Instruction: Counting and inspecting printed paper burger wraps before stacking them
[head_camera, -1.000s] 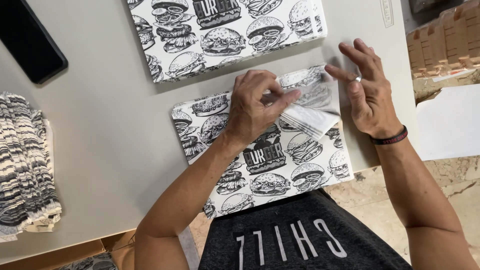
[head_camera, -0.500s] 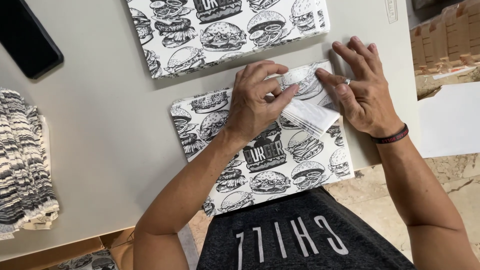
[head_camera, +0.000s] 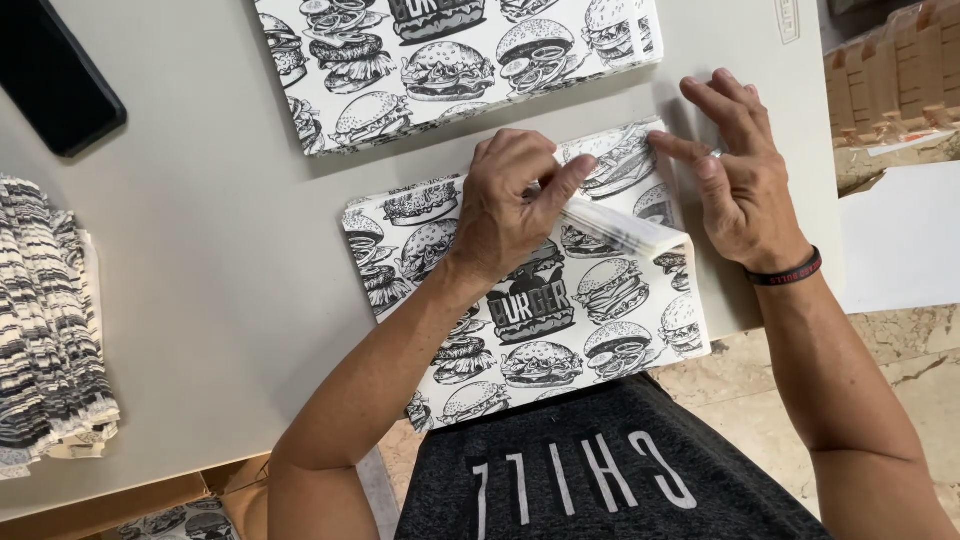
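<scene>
A stack of white paper sheets printed with black burger drawings (head_camera: 560, 320) lies on the grey table (head_camera: 200, 260) in front of me. My left hand (head_camera: 510, 205) rests on its upper part and pinches up a bundle of sheet corners, which curl back toward me. My right hand (head_camera: 735, 175) hovers at the stack's right edge, fingers spread, one fingertip touching the top right corner of the paper.
A second stack of the same printed sheets (head_camera: 450, 60) lies further back. A black phone (head_camera: 55, 90) sits at the far left corner. A pile of folded black-and-white paper (head_camera: 45, 330) stands at the left edge. Cardboard boxes (head_camera: 890, 90) are at the right.
My left hand has lifted the sheet corners higher and curled them back. My right hand has moved in from the side to touch the stack's top right corner.
</scene>
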